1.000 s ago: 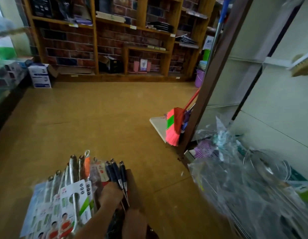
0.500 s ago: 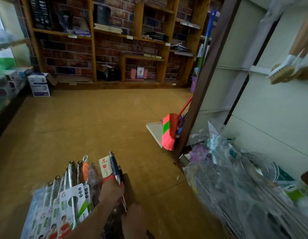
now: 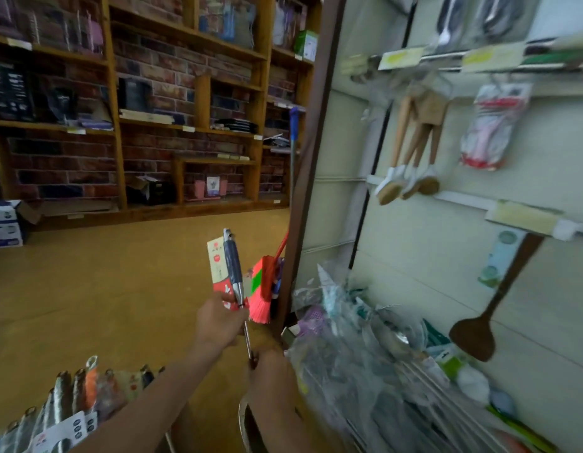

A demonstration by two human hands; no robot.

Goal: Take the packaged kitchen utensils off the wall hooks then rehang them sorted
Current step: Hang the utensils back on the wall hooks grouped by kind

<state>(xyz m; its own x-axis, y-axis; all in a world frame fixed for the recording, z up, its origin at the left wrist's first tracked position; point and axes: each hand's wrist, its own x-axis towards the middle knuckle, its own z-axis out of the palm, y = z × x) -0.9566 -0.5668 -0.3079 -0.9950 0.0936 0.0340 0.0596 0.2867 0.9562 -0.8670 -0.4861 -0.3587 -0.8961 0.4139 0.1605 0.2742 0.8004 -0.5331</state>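
Left hand [image 3: 218, 322]: you have it curled round one packaged utensil [image 3: 232, 261], gripping where the dark blue handle meets the metal shaft and over the lower end of its red-and-cream backing card [image 3: 215, 259]. The handle stands nearly upright above your fist. Right hand [image 3: 267, 366]: just below the left and nearer you, fingers closed on the lower shaft; the working end is hidden behind it. Both hands are close together on the same item. Left of your left forearm lies a fanned pile of packaged utensils [image 3: 71, 403], carded, with metal handles and one orange one. Right of your right hand is a heap of clear plastic bags [image 3: 365, 371]; thin wire rods and a grey rounded shape show through, the rest is too blurred to name. Just beyond your left hand a broom [image 3: 262, 289] with pink and green bristles leans by a brown frame post [image 3: 304, 191]. Up and right of both hands, on the pale wall panel [image 3: 414, 256], hang wood-handled brushes [image 3: 411, 165], a red-and-white packet [image 3: 492, 125] and, lower, a dark spatula [image 3: 473, 335]. Far beyond your hands, wooden shelving [image 3: 115, 125] backs onto brick; one low compartment holds pink packets [image 3: 212, 186]. Far left are white-and-blue cartons [image 3: 4, 223], contents unseen.
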